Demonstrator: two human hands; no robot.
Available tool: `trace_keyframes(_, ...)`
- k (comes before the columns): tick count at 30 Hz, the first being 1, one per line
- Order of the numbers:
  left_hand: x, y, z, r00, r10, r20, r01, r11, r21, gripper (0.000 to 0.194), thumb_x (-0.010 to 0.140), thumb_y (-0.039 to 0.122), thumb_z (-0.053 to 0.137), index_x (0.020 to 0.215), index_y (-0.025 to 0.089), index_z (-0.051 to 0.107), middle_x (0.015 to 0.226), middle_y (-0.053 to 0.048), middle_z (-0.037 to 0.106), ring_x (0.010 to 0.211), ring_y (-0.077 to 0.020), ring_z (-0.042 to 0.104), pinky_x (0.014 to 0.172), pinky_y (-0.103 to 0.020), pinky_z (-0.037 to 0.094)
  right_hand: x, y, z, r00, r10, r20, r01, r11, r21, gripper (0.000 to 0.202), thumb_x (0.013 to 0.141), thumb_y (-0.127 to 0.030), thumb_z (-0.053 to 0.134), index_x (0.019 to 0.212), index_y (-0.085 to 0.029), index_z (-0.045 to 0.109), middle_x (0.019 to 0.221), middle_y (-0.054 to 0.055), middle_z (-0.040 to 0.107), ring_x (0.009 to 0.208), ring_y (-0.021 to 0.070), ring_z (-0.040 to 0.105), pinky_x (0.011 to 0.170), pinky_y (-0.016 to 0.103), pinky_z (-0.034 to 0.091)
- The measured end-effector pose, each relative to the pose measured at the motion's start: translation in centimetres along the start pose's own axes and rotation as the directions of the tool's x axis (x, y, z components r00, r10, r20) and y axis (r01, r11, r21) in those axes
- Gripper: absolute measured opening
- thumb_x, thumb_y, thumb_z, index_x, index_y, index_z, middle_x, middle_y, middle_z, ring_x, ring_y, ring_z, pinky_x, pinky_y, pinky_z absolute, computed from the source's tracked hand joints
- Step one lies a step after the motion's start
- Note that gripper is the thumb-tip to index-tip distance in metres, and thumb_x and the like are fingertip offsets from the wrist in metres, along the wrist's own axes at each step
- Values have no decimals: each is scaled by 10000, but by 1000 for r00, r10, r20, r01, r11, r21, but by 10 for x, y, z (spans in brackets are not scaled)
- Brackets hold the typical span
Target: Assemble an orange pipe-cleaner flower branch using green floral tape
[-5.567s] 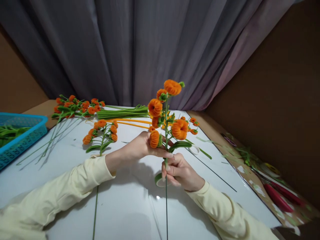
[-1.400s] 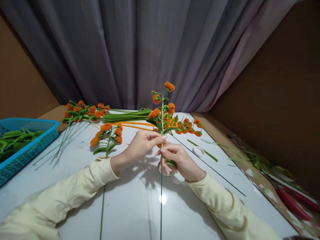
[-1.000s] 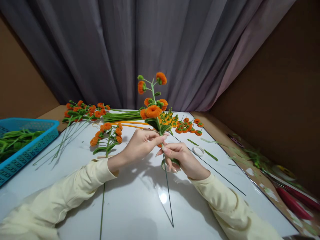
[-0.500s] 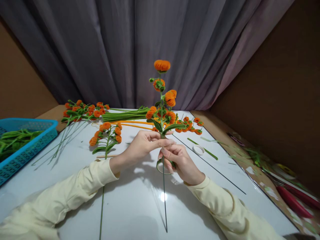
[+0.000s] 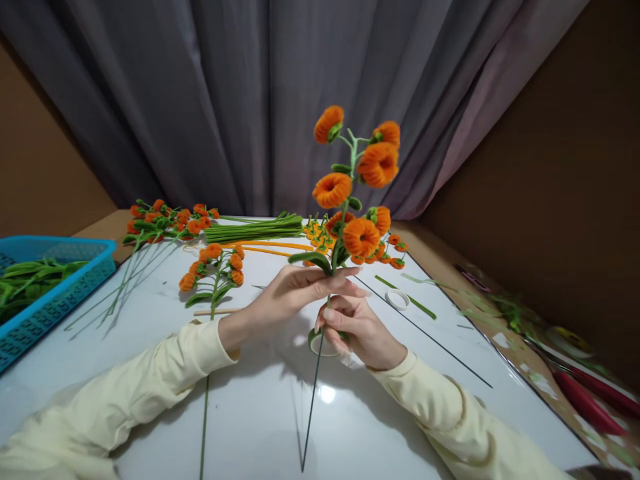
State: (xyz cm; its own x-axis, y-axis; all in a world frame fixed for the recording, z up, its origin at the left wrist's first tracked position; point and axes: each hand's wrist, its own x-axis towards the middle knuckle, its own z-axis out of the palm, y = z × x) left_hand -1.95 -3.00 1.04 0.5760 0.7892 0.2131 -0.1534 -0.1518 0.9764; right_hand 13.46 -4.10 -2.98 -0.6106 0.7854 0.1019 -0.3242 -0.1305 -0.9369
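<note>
Between my hands stands an orange pipe-cleaner flower stem (image 5: 354,167), with several fuzzy blossoms and green leaves above a thin dark wire. My left hand (image 5: 310,288) pinches the stem just below the lowest leaves. Right under it, my right hand (image 5: 357,327) has its fingers closed around the wire. A roll of green floral tape (image 5: 320,343) hangs at the fingers of my right hand, its strip partly hidden by them. A finished-looking orange flower stem (image 5: 219,283) lies on the white table, left of my left hand.
A blue basket (image 5: 95,270) with green leaves stands at the left. Green pipe cleaners (image 5: 253,230) and more orange flowers (image 5: 165,220) lie at the back. On the right are a white ring (image 5: 397,299), a long dark wire (image 5: 435,343) and red-handled pliers (image 5: 587,403).
The flower stem has turned, so its blossoms face differently and lean right. Its lower wire end has swung left. Both hands stay nearly in place.
</note>
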Motion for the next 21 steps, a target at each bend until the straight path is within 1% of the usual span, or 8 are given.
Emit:
trace_keyframes(3,0,3,4,995,-44,-92,52,995,82,293,747,398,719,912,158,752,974,-90,728,822,-223,667,696,-292,512,-1,-3,1,997,-42,-70,39,998,-50,278,759,-361,718,684,-97,678,407,-17,555,290,47,399,320,181,231)
trace_keyframes(5,0,5,7,992,-48,-120,56,996,64,295,746,402,717,878,141,754,845,-82,738,839,-234,666,717,-299,515,0,-3,0,996,-49,-72,43,996,-74,270,769,-351,708,687,-95,683,413,-10,562,297,51,410,321,181,238)
trace_keyframes(7,0,6,7,995,-31,-95,33,999,19,297,772,411,691,867,136,753,783,-74,736,812,-227,668,714,-301,517,2,-2,-2,999,-21,-31,18,997,-75,289,787,-372,689,694,-99,683,426,-6,563,316,56,428,328,179,246)
trace_keyframes(10,-1,4,5,1000,2,-24,-3,999,-46,280,788,395,683,895,147,753,872,-88,739,801,-222,671,711,-302,522,3,-1,-4,998,31,50,-29,999,-46,344,747,-450,713,702,-111,677,462,-15,538,364,67,454,340,179,250)
trace_keyframes(13,-2,-1,3,1000,-1,17,3,993,-122,266,822,369,651,966,166,746,929,-91,733,777,-207,672,721,-307,521,3,-2,-5,999,-8,31,10,997,-70,345,721,-459,733,696,-118,686,462,-34,489,364,59,410,345,188,235)
trace_keyframes(17,0,-1,6,992,-12,-129,2,997,-80,209,777,317,704,909,163,754,847,-55,734,779,-188,660,715,-271,510,2,-5,0,991,-105,-77,94,986,-140,249,757,-356,718,675,-122,695,422,-57,425,338,36,306,352,204,187)
trace_keyframes(19,0,2,10,975,-27,-219,21,999,-30,178,744,309,732,811,145,754,788,-44,729,776,-186,655,693,-253,505,2,-5,2,988,-115,-100,98,983,-154,243,753,-338,720,654,-119,689,399,-73,367,342,32,264,361,208,174)
trace_keyframes(21,-1,6,12,964,-32,-263,34,999,3,183,750,316,722,721,136,740,720,-32,717,736,-175,648,671,-244,501,2,-4,3,989,-101,-106,84,984,-157,253,751,-342,721,642,-118,678,391,-83,336,348,33,252,364,208,177)
